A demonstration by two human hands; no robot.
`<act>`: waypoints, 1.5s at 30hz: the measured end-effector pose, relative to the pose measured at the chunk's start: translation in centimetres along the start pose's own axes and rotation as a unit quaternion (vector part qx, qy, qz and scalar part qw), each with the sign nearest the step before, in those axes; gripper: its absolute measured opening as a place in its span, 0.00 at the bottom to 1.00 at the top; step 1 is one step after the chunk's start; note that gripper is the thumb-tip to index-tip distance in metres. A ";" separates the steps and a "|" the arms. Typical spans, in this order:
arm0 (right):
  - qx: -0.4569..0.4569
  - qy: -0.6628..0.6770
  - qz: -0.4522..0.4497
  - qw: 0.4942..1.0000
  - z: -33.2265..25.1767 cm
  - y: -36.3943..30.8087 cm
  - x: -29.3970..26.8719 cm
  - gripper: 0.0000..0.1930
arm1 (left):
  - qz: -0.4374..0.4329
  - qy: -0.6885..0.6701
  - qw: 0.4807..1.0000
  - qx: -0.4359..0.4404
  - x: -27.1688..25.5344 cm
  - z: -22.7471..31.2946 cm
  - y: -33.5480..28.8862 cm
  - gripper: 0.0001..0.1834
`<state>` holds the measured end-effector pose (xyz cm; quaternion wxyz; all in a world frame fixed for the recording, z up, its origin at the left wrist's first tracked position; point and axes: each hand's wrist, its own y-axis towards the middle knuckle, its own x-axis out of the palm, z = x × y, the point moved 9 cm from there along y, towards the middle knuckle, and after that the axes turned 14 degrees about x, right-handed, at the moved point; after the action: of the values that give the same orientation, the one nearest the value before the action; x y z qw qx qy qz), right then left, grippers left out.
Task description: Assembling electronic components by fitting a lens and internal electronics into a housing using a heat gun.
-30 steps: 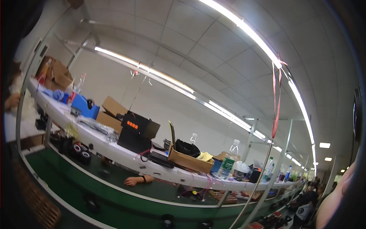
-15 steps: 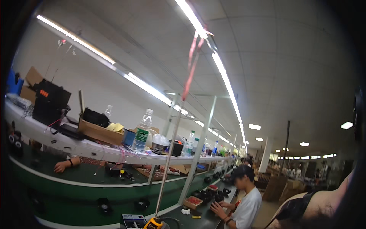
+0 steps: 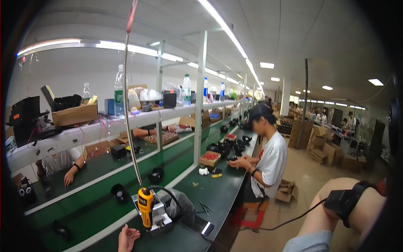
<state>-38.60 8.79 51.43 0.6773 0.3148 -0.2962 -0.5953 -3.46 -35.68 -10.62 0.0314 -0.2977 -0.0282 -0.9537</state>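
Observation:
Low in the view, my left hand (image 3: 128, 238) is over the dark green bench, fingers loosely stretched and nothing in it. Just right of it, a yellow electric screwdriver (image 3: 145, 206) hangs upright from a thin pole, over a small metal fixture (image 3: 161, 220). A clear plastic bag (image 3: 180, 203) lies beside the fixture. My bent right arm (image 3: 319, 218) shows at the lower right, with a black strap and a black box (image 3: 341, 202) on it, from which a cable runs. My right hand itself is out of view.
A green conveyor (image 3: 96, 214) carrying several black round parts runs along the bench, below a shelf (image 3: 54, 147) with bottles and boxes. A co-worker (image 3: 268, 159) stands ahead at the bench, handling a dark part. Another person's hand (image 3: 69, 178) rests across the conveyor. Cartons (image 3: 327, 145) stand farther right.
The view has tilted downward, bringing more of the bench into sight. My left hand has come into view, and the bent right arm shows more fully.

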 end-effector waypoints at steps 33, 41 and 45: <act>0.607 0.072 -0.481 0.628 -10.8 -59.8 40.5 0.15 | 0.069 0.176 0.967 0.170 1.1 4.3 -3.0 0.07; 0.469 0.174 -0.625 0.599 -9.3 -61.4 51.1 0.24 | 0.028 0.194 0.959 0.207 -4.8 2.9 -2.1 0.14; 0.402 0.214 -0.670 0.586 -10.0 -61.6 55.5 0.28 | -0.023 0.173 0.958 0.227 -3.1 3.7 -1.8 0.10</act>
<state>-62.67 -51.33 -1.35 -0.0647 0.7828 -0.0572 -0.6162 1.03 -33.53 -9.45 0.0806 -0.1128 -0.2451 -0.9595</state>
